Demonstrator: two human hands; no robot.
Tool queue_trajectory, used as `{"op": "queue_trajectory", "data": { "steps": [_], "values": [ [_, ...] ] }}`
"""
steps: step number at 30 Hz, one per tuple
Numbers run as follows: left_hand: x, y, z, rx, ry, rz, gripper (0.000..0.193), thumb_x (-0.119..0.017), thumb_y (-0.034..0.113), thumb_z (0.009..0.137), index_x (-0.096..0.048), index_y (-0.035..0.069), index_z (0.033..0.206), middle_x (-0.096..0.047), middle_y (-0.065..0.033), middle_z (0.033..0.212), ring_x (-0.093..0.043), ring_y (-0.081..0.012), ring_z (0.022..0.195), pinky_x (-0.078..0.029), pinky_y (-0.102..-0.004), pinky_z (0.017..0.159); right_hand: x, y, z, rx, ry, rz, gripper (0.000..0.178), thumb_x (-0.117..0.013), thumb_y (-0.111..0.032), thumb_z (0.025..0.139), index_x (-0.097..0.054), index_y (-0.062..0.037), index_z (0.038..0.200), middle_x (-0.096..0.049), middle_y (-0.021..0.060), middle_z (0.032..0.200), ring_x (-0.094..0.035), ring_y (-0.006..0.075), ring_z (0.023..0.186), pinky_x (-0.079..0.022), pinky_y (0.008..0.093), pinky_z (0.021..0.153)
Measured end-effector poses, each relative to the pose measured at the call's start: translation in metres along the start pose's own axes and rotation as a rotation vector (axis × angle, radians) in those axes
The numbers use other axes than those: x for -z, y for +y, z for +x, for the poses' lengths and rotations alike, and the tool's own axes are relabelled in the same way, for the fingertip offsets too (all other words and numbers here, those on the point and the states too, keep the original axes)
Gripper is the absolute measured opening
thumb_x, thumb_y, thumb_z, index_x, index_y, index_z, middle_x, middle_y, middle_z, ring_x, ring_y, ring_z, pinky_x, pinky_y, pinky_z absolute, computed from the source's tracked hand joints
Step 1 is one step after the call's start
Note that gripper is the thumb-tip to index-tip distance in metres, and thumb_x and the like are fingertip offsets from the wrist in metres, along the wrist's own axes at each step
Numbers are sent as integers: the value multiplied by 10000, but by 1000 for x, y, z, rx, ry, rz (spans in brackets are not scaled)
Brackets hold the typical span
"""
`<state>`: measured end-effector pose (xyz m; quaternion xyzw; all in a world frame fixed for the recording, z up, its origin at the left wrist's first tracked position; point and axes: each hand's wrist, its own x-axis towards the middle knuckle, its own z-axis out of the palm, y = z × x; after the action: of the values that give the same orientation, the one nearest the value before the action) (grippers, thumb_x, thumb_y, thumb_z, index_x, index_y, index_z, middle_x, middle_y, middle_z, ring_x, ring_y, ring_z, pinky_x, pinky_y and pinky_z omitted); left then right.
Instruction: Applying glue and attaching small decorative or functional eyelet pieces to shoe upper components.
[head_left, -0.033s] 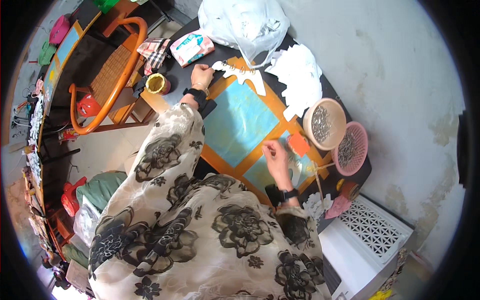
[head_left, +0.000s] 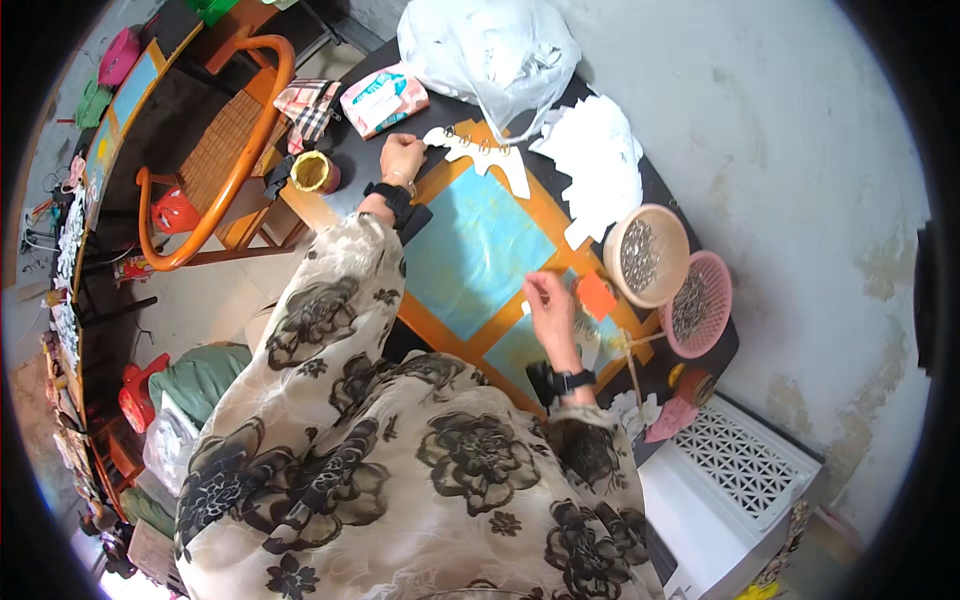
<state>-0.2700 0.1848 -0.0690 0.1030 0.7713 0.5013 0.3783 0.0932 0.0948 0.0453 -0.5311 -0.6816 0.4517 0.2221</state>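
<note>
My left hand is closed, its fingertips at the left end of a flat white cut-out piece. Several small metal rings or clips sit along that piece, which lies at the far corner of the blue-and-orange board. My right hand hovers over the board's nearer right part with thumb and fingers pinched. A small white bit shows by its fingertips; whether they hold it I cannot tell. Beside that hand is an orange block. Partly hidden by the right hand, another pale piece lies on the board.
A beige bowl and a pink basket, both with small metal parts, stand at right. Beyond are piled white pieces and a plastic bag. A tissue pack and yellow-rimmed tin stand at left, near an orange-framed chair.
My right hand has risen slightly, and a small white bit now shows by its fingertips. The left hand stays at the end of the white cut-out piece.
</note>
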Motion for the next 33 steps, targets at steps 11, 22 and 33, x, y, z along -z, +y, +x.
{"op": "queue_trajectory", "data": {
  "steps": [11, 22, 33],
  "values": [
    [3, 6, -11, 101, -122, -324, 295, -738, -34, 782, -600, -11, 1041, -671, -80, 899, -682, -166, 738, -571, -276, 630, -58, -9, 131, 221, 289, -449, 471, -759, -79, 835, -555, -74, 1260, -518, 164, 1208, -565, 372, 1141, -496, 451, 893],
    [23, 33, -27, 254, -415, -260, 169, -675, 8, 899, -603, 46, 1047, -655, -42, 965, -678, -156, 865, -586, -270, 788, -60, 0, 132, 214, 421, -200, 81, -700, -62, 897, -683, -50, 975, -602, 92, 1007, -650, 266, 812, -534, 355, 688],
    [54, 10, -143, 320, -549, -397, 116, -549, 30, 891, -564, 21, 1005, -637, -91, 992, -674, -208, 877, -596, -332, 817, 6, -24, -12, 237, 344, -6, 114, -701, 28, 860, -685, -14, 964, -674, 94, 980, -660, 201, 770, -548, 279, 641]
  ]
}}
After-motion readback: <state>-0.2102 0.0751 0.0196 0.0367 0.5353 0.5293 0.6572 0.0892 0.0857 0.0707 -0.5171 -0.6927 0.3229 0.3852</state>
